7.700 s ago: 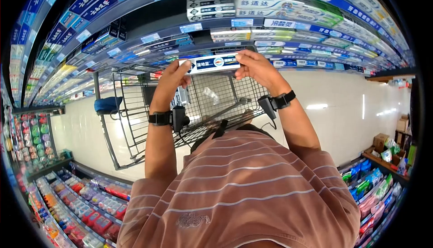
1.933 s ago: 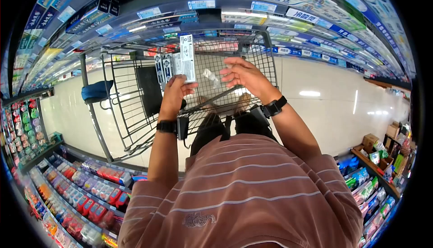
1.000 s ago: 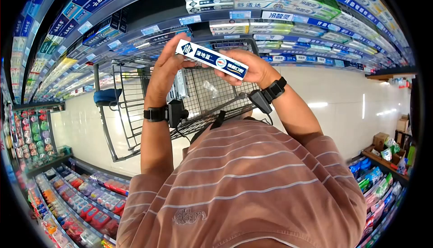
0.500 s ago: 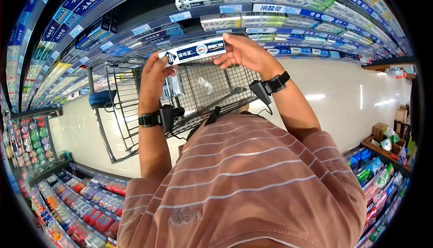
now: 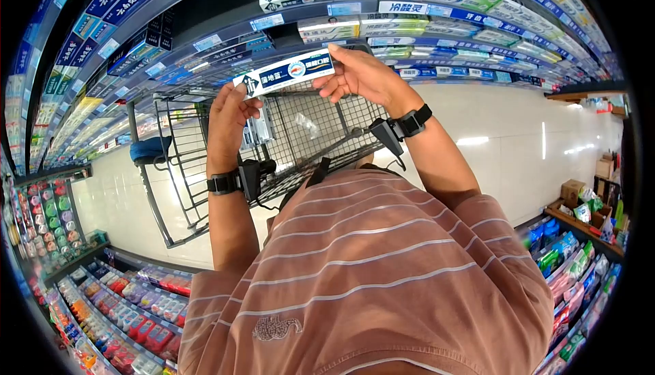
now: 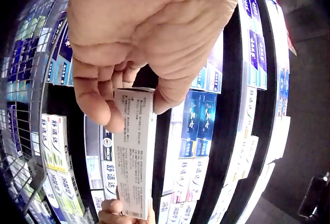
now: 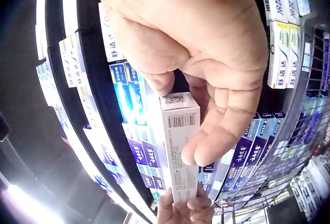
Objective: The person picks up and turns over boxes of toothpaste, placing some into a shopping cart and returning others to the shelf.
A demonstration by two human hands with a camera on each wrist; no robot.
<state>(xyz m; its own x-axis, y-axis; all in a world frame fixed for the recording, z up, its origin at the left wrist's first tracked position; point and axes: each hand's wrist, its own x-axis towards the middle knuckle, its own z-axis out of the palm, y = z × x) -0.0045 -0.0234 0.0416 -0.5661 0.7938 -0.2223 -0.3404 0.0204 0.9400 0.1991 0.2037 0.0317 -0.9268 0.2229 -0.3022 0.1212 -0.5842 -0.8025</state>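
A long white-and-navy toothpaste box (image 5: 286, 73) is held level in front of the shelves, its printed face up in the head view. My left hand (image 5: 227, 119) pinches its left end, thumb on top. At the other end my right hand (image 5: 365, 80) grips it with the thumb at the corner and the fingers curled below. The left wrist view shows a side of the box (image 6: 135, 154) covered in small print, with the right hand (image 6: 111, 214) at the far end. In the right wrist view, a barcode shows on the near end of the box (image 7: 179, 144).
Below my hands stands a wire shopping cart (image 5: 341, 117), with several toothpaste boxes (image 5: 258, 129) and crumpled clear plastic (image 5: 306, 126) in it. A blue bundle (image 5: 151, 148) hangs at its handle. Shelves (image 5: 355, 10) stacked with toothpaste rise ahead; more shelves (image 5: 129, 307) stand behind.
About two seconds ago the left hand alone held a box over the cart. Both hands then held the toothpaste box, tilted; it has since levelled and shifted slightly left.
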